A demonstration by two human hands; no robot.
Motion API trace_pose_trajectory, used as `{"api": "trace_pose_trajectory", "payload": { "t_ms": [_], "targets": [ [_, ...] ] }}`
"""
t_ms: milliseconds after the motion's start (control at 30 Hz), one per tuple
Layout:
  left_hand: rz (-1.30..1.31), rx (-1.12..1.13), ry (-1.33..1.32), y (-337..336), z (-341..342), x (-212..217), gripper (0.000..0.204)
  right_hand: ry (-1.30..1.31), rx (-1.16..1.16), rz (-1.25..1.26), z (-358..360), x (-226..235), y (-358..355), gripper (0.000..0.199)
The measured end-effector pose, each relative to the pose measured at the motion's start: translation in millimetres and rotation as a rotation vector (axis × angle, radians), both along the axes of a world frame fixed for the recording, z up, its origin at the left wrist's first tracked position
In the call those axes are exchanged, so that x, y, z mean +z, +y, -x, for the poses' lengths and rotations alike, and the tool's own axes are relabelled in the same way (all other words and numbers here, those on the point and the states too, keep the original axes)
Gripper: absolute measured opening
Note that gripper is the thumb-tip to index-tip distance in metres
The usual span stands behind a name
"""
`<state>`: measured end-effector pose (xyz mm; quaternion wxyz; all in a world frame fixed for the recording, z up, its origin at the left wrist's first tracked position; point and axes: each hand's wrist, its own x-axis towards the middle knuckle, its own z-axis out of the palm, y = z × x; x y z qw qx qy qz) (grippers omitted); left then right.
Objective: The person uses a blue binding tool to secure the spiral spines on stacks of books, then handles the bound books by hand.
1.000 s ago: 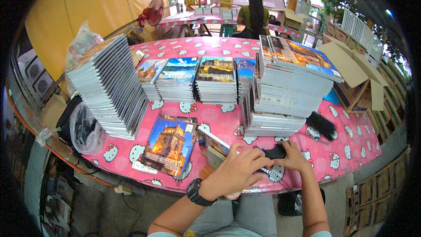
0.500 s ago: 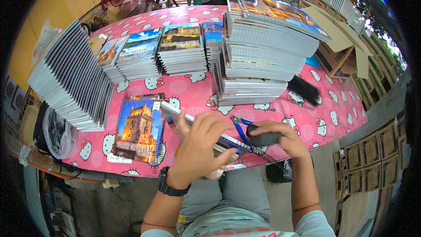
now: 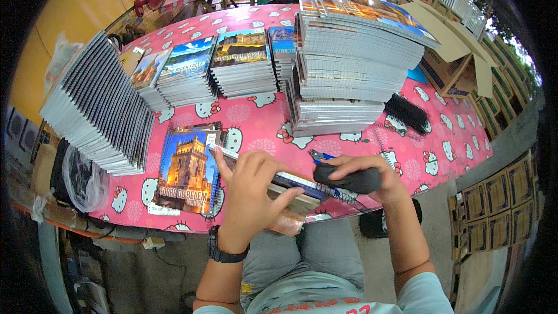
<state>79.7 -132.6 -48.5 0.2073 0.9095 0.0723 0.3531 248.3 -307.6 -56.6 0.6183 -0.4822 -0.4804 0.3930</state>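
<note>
My left hand, with a black watch on its wrist, grips a notebook held edge-up at the table's front edge. Its punched spine edge faces up, and a dark spiral coil runs along the right end. In my right hand is a black rounded object, close to that coil; its exact kind does not show. Blue-handled pliers lie just beyond it, partly hidden. Left of my left hand, a spiral notebook with a tower on its cover lies flat.
A tall stack of notebooks stands behind my hands, with a bundle of black coils to its right. Another stack leans at the left. Smaller stacks line the back of the pink table. Cardboard boxes stand at the right.
My right hand has lifted the black object slightly and turned it, so it now covers more of the pliers. My left hand still grips the notebook, shifted slightly.
</note>
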Motion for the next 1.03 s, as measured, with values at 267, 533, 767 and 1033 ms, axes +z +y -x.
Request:
{"api": "trace_pose_trajectory", "payload": {
  "t_ms": [267, 533, 767, 1033],
  "targets": [
    [0.041, -0.006, -0.023, 7, 2, -7, 0.035, 0.065, -0.06, -0.121, 9, 5, 3, 0.047],
    [0.069, -0.011, -0.03, 10, 1, -6, 0.045, -0.183, -0.028, -0.04, 5, 13, 13, 0.055],
    [0.07, 0.023, -0.007, 12, 6, -12, 0.069, -0.153, -0.025, 0.016, 12, 8, 27, 0.038],
    [1.014, -0.166, -0.429, 48, 6, -62, 0.108, -0.15, -0.025, 0.118, 3, -7, 36, 0.053]
  ]
}}
